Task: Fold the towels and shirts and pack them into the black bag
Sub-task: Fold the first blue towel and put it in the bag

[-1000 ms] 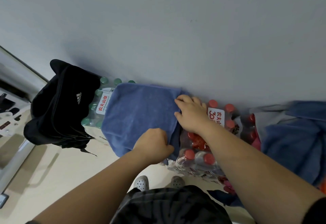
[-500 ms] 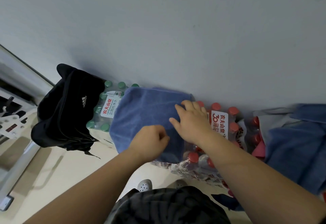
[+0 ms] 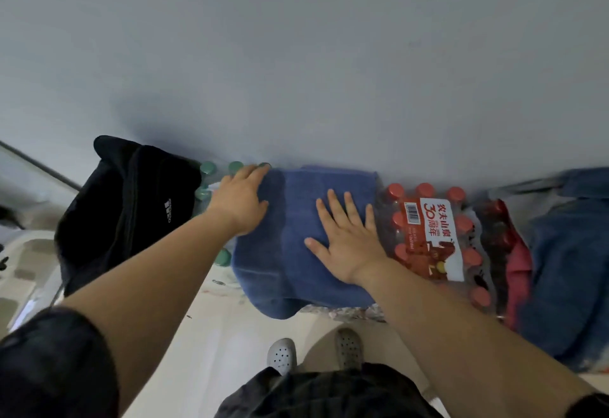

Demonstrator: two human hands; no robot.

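A folded blue towel (image 3: 296, 272) lies on top of shrink-wrapped packs of water bottles against the wall. My right hand (image 3: 346, 239) rests flat on its right half, fingers spread. My left hand (image 3: 239, 200) lies open on the towel's far left edge, fingers toward the wall. The black bag (image 3: 131, 206) with a white logo slumps on the bottle pack just left of the towel. More blue cloth (image 3: 570, 269) and a red cloth (image 3: 517, 272) lie heaped at the right.
A pack of red-capped bottles (image 3: 431, 236) sits right of the towel, and green-capped bottles (image 3: 207, 168) show between towel and bag. The grey wall (image 3: 296, 55) stands directly behind. My feet in white clogs (image 3: 281, 353) are on the pale floor below.
Both hands opened and let go of the towel's folded edge. The left hand moved to the towel's far left edge; the right flattened on top. The towel now lies folded narrower.
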